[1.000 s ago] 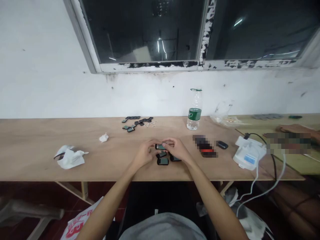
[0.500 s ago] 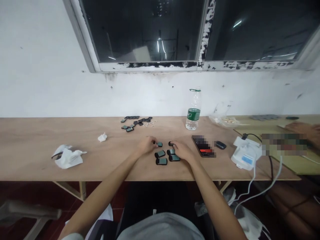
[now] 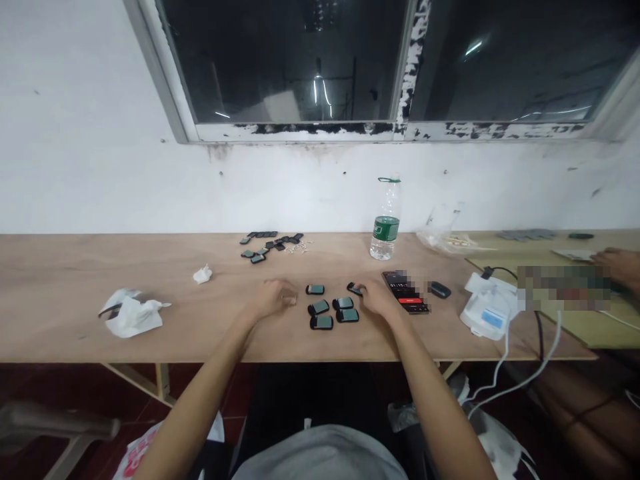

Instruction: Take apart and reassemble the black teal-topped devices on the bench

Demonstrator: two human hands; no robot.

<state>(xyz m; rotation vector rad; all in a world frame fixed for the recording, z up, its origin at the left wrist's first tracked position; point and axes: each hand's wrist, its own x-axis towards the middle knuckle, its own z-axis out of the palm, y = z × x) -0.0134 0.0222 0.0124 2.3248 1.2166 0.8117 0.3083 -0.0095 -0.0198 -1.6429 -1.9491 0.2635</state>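
Small black pieces with rounded ends and grey-green rectangular faces lie on the wooden table in front of me. My left hand [image 3: 274,299] is just left of this group, fingers loosely bent and apart, holding nothing. Nearest to it is the far-left piece [image 3: 315,289]. Below that lie two more pieces, one tilted [image 3: 319,307] and one flatter [image 3: 321,323]. My right hand [image 3: 377,298] has its fingertips closed on a black piece [image 3: 355,289], partly hidden by the fingers. Beside this hand two pieces [image 3: 343,303] sit close together.
Further back are a cluster of black pieces [image 3: 257,255] and small white bits [image 3: 299,247]. A water bottle [image 3: 385,230], phone [image 3: 405,292], black oval device [image 3: 439,289] and white cabled box [image 3: 487,310] stand right; crumpled tissues [image 3: 133,317] lie left. Another person's hand [image 3: 617,260] is far right.
My left hand has let go of the far-left piece and drawn away to the left. My right hand has shifted slightly right, along with the black piece at its fingertips.
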